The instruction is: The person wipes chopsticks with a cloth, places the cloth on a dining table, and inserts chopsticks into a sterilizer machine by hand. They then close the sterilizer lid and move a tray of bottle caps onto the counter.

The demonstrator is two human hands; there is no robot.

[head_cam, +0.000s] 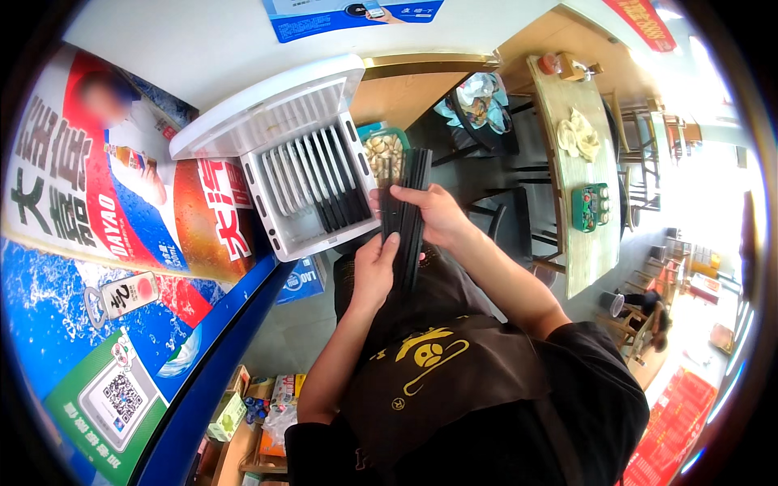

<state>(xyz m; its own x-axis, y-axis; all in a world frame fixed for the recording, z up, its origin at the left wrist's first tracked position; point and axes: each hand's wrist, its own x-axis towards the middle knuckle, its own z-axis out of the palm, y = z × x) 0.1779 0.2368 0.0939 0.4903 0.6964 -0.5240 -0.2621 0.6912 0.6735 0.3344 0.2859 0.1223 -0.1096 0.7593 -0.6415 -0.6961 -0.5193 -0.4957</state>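
Observation:
Both hands are closed around a bundle of black chopsticks [406, 225] in front of my apron. My left hand [434, 209] grips the bundle from the right side of the view, thumb across its upper part. My right hand [374, 267] holds the lower part, thumb along the sticks. Just left of the bundle stands a white chopstick dispenser box [267, 228] with its clear-topped lid [267, 109] raised. Thin white dividers split its inside into several slots; black chopsticks [346, 209] lie in the slots towards the right. Some fingers are hidden behind the bundle.
A green basket of garlic bulbs [384, 149] is beyond the bundle. A blue cabinet [213, 340] with drink posters borders the left. To the right are black chairs [507, 219] and a wooden table [571, 243] bearing a cloth [578, 135] and a green caddy [585, 208]. Farther right, a person [656, 322] is visible.

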